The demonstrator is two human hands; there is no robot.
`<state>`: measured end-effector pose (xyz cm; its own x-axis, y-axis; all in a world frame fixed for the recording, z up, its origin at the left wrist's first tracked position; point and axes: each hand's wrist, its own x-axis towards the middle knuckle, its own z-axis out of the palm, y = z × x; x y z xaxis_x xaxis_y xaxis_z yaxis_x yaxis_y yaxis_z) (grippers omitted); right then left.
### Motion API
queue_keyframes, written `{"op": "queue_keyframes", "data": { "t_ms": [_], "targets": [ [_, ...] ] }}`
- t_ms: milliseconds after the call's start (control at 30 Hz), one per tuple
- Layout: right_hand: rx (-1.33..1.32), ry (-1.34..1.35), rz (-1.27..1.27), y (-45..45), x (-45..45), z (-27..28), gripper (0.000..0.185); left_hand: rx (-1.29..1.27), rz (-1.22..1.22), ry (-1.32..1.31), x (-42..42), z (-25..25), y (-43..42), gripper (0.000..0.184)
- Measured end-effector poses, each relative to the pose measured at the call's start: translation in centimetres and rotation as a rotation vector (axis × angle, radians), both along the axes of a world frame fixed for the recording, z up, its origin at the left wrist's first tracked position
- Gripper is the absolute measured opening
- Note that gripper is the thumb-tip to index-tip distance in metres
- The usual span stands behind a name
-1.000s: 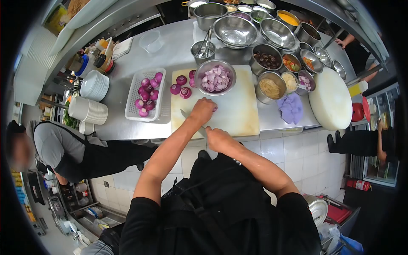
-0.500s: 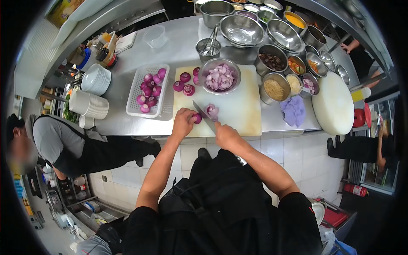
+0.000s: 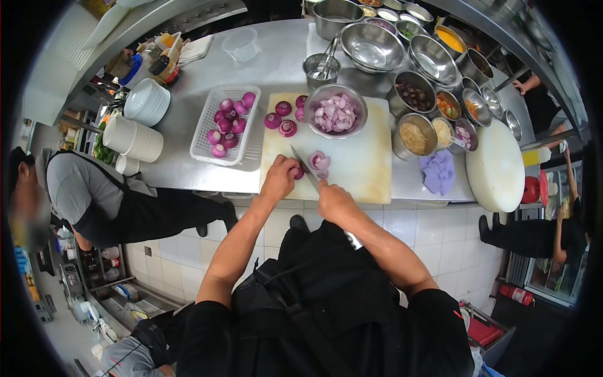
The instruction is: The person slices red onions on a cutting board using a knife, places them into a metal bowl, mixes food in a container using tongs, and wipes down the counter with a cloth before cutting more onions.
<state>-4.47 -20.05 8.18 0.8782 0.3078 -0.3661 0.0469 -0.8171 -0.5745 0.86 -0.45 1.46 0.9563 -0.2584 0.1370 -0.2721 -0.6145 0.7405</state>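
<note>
Right now I have both hands at work over the white cutting board (image 3: pixel 364 160), close to its near edge. My left hand (image 3: pixel 281 178) is curled, its fingertips pinching a red onion (image 3: pixel 299 171) down against the board; most of that onion is hidden by the fingers. My right hand (image 3: pixel 334 202) is closed in a fist around the handle of a knife (image 3: pixel 306 168), whose blade slants away from me and to the left. The blade lies just beside the onion, between it and a small heap of cut onion (image 3: pixel 320 161) on my right. Whether the edge is touching the onion I cannot tell.

Farther back on the board sits a steel bowl (image 3: pixel 340 135) filled with cut pale-purple pieces (image 3: pixel 335 113). Just left of it, a few peeled onions (image 3: pixel 287 128) stand in a loose group. To the left of the board, on the steel bench (image 3: pixel 173 173), is a white perforated basket (image 3: pixel 217 158) with more peeled onions (image 3: pixel 231 124) in it. On the right, a purple cloth (image 3: pixel 438 171) lies crumpled between the board and a thick round white block (image 3: pixel 495 169). Over on my left, a person in a grey shirt (image 3: pixel 88 188) leans near the bench.
</note>
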Motion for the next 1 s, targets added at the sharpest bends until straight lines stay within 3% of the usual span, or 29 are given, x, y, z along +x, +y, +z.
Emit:
{"op": "queue_keyframes", "data": {
  "t_ms": [133, 367, 533, 667, 833, 1000],
  "targets": [
    [-0.002, 0.021, 0.005, -0.7, -0.8, 3.0, 0.032, -0.004, 0.004, -0.008, -0.1, -0.1, -0.1, 0.015],
    [0.012, 0.035, -0.005, 0.7, 0.1, 0.5, 0.033, -0.023, 0.01, -0.052, -0.3, -0.7, 0.1, 0.014],
    [-0.008, 0.079, 0.008, 0.1, -0.5, 4.9, 0.035, -0.054, 0.039, -0.03, -0.6, -0.8, 0.0, 0.014],
    [0.0, 0.023, -0.007, 1.0, 0.2, -0.3, 0.031, -0.033, 0.021, -0.095, -0.5, -1.2, 0.2, 0.012],
    [-0.015, 0.062, 0.004, 0.1, -0.2, 3.5, 0.03, -0.097, 0.037, -0.077, -0.6, -1.3, 0.1, 0.011],
    [-0.002, 0.015, 0.009, 1.2, -0.3, 1.4, 0.026, -0.097, 0.037, -0.117, -0.8, -1.6, 0.1, 0.012]
  ]
}}
